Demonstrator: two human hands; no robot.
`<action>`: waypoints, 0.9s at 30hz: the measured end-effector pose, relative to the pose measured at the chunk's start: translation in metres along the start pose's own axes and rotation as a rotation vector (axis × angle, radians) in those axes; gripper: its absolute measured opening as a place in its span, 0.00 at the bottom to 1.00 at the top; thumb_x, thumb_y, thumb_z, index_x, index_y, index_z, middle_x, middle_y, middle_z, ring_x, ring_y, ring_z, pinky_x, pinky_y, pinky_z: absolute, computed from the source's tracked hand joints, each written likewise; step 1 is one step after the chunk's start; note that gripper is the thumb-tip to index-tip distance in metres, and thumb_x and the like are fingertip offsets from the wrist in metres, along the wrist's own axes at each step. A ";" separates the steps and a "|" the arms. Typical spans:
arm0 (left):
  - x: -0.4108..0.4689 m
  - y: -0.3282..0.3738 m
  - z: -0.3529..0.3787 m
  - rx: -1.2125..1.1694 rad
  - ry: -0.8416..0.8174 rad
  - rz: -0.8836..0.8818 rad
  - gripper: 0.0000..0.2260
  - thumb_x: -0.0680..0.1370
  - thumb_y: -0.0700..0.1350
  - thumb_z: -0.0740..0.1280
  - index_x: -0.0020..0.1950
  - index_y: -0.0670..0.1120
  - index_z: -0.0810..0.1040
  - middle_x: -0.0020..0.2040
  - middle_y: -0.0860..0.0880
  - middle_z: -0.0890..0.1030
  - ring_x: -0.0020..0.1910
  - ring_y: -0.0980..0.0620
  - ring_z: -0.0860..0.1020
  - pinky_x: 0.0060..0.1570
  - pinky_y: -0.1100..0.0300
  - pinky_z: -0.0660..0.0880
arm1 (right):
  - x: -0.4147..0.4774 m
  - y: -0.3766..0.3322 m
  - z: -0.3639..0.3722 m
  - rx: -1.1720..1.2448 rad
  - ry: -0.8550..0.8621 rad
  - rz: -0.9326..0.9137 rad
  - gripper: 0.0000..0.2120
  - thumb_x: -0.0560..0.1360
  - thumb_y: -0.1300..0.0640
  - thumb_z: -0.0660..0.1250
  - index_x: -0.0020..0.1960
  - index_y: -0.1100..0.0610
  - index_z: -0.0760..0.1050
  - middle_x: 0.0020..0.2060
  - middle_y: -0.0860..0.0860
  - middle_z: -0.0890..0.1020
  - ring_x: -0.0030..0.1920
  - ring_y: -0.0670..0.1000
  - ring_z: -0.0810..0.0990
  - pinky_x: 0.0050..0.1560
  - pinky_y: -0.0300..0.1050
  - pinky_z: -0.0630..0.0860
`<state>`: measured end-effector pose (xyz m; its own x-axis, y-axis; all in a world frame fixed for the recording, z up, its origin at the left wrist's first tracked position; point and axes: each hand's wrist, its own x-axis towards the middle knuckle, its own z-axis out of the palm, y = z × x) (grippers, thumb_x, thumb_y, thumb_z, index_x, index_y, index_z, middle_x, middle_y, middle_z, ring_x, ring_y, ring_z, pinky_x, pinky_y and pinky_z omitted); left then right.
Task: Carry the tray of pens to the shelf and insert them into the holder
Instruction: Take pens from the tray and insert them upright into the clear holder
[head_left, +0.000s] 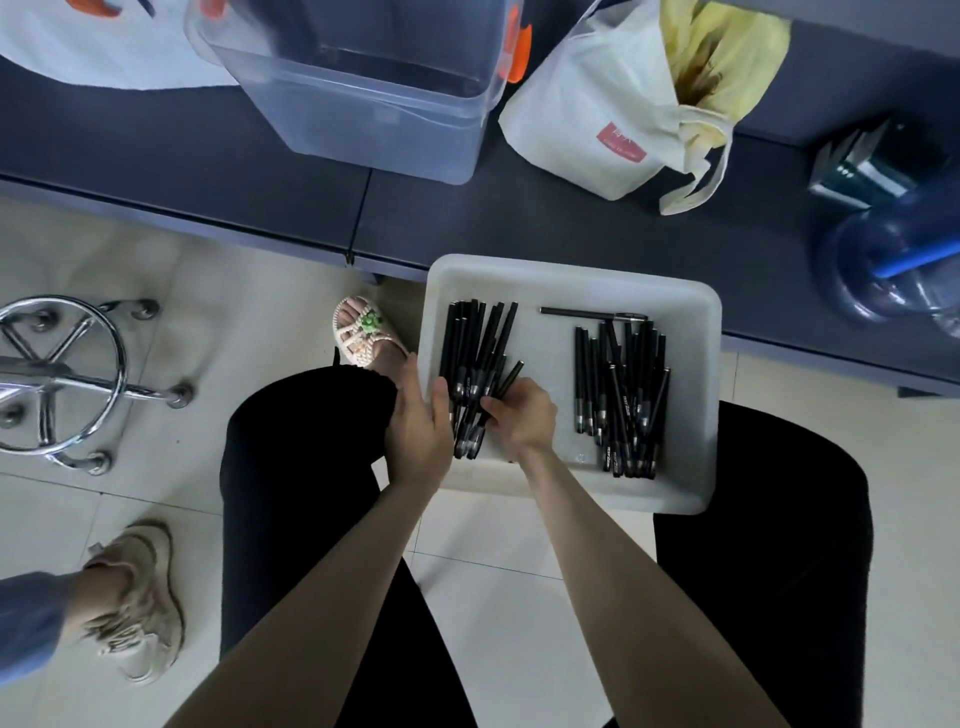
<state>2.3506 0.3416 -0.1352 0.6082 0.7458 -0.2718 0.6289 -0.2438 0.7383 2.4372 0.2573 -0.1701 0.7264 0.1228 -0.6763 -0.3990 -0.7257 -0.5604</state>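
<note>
A white plastic tray (696, 312) rests on my lap, its far edge against a dark bench. Inside lie several black pens in two heaps: a left bunch (475, 338) and a right pile (621, 395), plus one pen (592, 313) lying crosswise near the far rim. My left hand (418, 426) sits at the tray's left edge, palm against the near ends of the left bunch. My right hand (522, 413) is inside the tray with its fingers closed on pens of the left bunch. No holder is in view.
The dark bench (208, 156) carries a clear plastic bin (374, 114), a white tote bag (613, 130) and a blue water jug (893, 260). A chrome stool base (57, 379) stands on the tiled floor at left. Another person's sneakered foot (135, 597) is at lower left.
</note>
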 end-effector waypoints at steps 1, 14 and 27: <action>0.000 0.000 0.000 -0.006 -0.008 0.001 0.24 0.81 0.52 0.53 0.75 0.44 0.58 0.67 0.41 0.71 0.63 0.42 0.72 0.57 0.55 0.70 | 0.000 0.003 -0.001 0.054 0.004 0.012 0.09 0.69 0.57 0.73 0.38 0.54 0.72 0.41 0.57 0.83 0.45 0.59 0.81 0.48 0.54 0.78; 0.025 0.106 -0.032 -0.075 -0.192 0.111 0.19 0.79 0.50 0.62 0.69 0.44 0.69 0.59 0.46 0.77 0.59 0.47 0.74 0.59 0.55 0.69 | -0.057 -0.071 -0.117 0.143 -0.269 -0.280 0.17 0.79 0.67 0.59 0.66 0.61 0.72 0.41 0.50 0.76 0.35 0.46 0.73 0.29 0.32 0.74; 0.048 0.236 -0.077 -0.619 -0.304 0.118 0.05 0.77 0.41 0.68 0.41 0.42 0.77 0.34 0.47 0.79 0.30 0.56 0.76 0.36 0.64 0.78 | -0.116 -0.159 -0.247 0.541 0.096 -0.682 0.08 0.70 0.72 0.70 0.45 0.62 0.78 0.37 0.56 0.81 0.32 0.46 0.82 0.36 0.36 0.78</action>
<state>2.4911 0.3669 0.0738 0.8205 0.5079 -0.2623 0.2137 0.1531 0.9648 2.5549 0.1910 0.1157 0.9378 0.3374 -0.0815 -0.0535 -0.0916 -0.9944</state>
